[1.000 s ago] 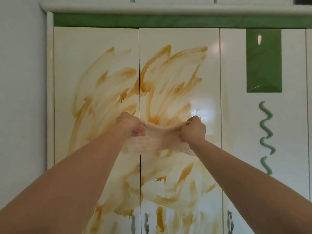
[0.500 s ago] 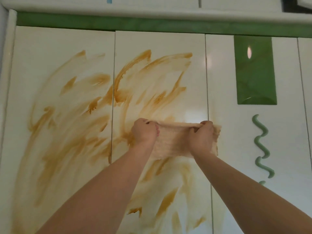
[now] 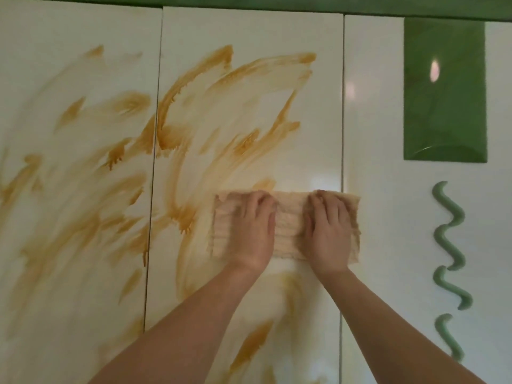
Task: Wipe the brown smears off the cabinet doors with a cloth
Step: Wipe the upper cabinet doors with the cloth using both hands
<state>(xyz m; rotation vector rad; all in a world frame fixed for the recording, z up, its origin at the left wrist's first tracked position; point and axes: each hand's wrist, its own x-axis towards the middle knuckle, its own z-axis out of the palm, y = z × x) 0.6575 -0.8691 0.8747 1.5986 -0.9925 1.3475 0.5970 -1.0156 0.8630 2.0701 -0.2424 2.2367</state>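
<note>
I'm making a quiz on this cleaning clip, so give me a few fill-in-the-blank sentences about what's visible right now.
1. Both hands, the left hand and right hand, press a ____ flat against the cabinet door.
2. The smears are ____ in colour.
3. The wavy ornament on the right-hand door is ____.

Missing words: cloth; brown; green

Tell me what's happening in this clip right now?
A person presses a cloth flat against the middle cabinet door with both the left hand and the right hand. Brown smears cover that door and the left door, so little is cleaned yet.
</note>
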